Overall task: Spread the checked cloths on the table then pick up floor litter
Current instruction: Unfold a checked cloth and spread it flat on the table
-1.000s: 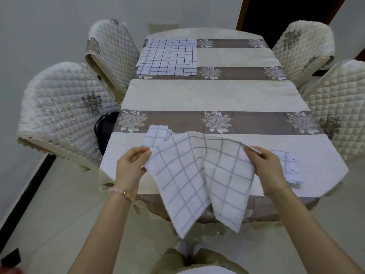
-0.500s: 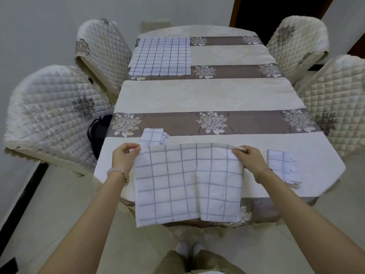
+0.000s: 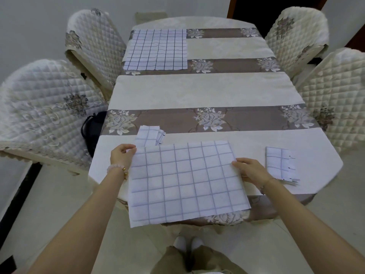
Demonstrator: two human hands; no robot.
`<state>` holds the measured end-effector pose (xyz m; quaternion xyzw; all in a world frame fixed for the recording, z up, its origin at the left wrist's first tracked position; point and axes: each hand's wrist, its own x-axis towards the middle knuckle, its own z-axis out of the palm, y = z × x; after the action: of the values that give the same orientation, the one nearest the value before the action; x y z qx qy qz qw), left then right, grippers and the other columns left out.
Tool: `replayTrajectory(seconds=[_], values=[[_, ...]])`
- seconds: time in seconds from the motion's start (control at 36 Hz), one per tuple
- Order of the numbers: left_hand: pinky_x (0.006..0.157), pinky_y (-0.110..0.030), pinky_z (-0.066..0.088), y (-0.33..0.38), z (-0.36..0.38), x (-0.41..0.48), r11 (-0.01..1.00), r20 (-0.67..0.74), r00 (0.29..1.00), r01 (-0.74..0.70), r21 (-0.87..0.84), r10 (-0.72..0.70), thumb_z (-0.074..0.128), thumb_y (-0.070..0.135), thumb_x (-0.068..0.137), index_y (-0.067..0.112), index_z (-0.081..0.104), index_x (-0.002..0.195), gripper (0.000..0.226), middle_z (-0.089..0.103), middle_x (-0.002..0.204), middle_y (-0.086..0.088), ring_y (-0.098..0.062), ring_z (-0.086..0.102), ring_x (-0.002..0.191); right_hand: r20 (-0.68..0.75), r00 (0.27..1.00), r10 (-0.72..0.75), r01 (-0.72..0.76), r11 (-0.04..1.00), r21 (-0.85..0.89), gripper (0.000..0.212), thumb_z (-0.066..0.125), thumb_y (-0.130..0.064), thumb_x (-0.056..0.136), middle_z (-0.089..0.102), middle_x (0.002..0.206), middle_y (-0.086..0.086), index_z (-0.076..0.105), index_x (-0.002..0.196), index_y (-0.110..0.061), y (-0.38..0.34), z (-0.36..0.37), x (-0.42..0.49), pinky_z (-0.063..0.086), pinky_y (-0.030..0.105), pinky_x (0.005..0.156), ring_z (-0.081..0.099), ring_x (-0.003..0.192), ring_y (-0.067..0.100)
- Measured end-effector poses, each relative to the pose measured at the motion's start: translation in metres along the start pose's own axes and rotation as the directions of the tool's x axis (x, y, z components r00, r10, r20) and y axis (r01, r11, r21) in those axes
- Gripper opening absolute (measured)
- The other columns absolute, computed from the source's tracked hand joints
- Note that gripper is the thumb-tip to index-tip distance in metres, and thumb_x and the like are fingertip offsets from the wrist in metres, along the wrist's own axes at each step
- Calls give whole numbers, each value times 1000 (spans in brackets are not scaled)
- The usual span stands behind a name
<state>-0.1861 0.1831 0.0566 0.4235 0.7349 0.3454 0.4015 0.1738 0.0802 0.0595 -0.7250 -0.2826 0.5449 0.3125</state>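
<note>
- Position: the checked cloth [image 3: 185, 180] lies opened out over the near end of the counter [image 3: 207, 91]. Its far part rests on the top, and its near strip hangs past the rim toward me.
- Hand state: my left hand [image 3: 121, 157] pinches the far left corner with curled fingers. My right hand [image 3: 249, 170] grips the right edge, thumb on top.
- Orientation: the far edge runs parallel to the brown band of the counter cover. I judge the long axis to run left to right, across the counter. The near left corner sits lower than the near right one, so the sheet is slightly skewed.
- Procedure: I would draw both hands apart to hold the cloth taut and slide it away from me until the whole sheet is supported. I would then square the near edge to the rim before letting go.
- Clearance: the folded cloth [image 3: 150, 135] sits just beyond the left corner; I cannot tell whether the two touch or overlap. The folded pile [image 3: 280, 165] lies near the right hand, apart from the sheet.
- Reference: one spread cloth [image 3: 157, 49] lies flat at the far left; I would match its alignment.
- Remaining: I judge the folded pieces and the floor [image 3: 49, 204] litter step not yet done.
</note>
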Motion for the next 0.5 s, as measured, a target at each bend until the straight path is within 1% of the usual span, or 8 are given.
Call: replayTrajectory(seconds=[0.08,0.14,0.19,0.25,0.31,0.39,0.44,0.5], values=[[83,-33,43,-4,-3,0,1000,0,1000,22,7,-22,60,13,88,6,66,102,17,45,80,0,-21,47,90,57,998,-2,5,999,-50,6,63,-19,88,69,101,4,66,94,-17,13,-5,-14,52,36,86,65,92,21],[82,-32,42,-6,-5,-1,1000,-1,1000,17,18,-17,60,14,89,5,65,105,20,48,89,-5,-24,48,91,87,996,-1,8,996,-87,8,63,-16,88,70,99,2,67,94,-16,23,-8,-22,53,36,83,66,93,20],[82,-31,40,-7,-7,-3,999,-12,1000,-2,44,3,59,14,89,5,62,110,23,52,100,-9,-28,52,101,106,994,13,-3,996,-94,13,63,-13,87,71,99,7,68,98,-10,32,-11,-29,55,35,81,67,93,23],[86,-33,40,-5,-7,-8,995,-21,999,-33,90,35,58,13,90,6,57,116,27,56,113,-13,-30,52,111,112,993,34,-22,995,-101,14,64,-9,86,71,100,10,68,99,-6,38,-12,-34,56,28,72,67,92,23],[91,-35,40,-1,-4,-17,981,-26,993,-107,163,113,58,11,90,3,53,121,32,54,124,-16,-31,51,115,104,993,47,-37,995,-92,13,64,-5,86,71,97,11,68,98,-4,43,-12,-38,55,21,63,68,85,20],[95,-30,38,8,10,-44,942,63,964,-265,207,257,58,8,89,2,54,120,32,53,123,-18,-30,50,115,100,995,16,-6,995,-104,12,65,-6,85,71,91,9,67,97,-3,47,-10,-48,53,17,61,66,83,19],[94,-23,34,15,24,-71,887,189,914,-398,234,360,60,8,88,3,57,117,30,57,119,-13,-26,51,115,92,996,-22,33,992,-121,14,65,-11,86,71,87,5,67,98,-5,46,-7,-53,51,13,61,65,82,18],[99,-27,33,16,38,-97,767,280,824,-563,306,493,63,7,85,6,61,111,26,61,115,-10,-26,53,114,91,994,-65,76,991,-114,17,66,-13,86,71,90,9,66,100,-6,44,-4,-59,52,17,68,65,85,19]])
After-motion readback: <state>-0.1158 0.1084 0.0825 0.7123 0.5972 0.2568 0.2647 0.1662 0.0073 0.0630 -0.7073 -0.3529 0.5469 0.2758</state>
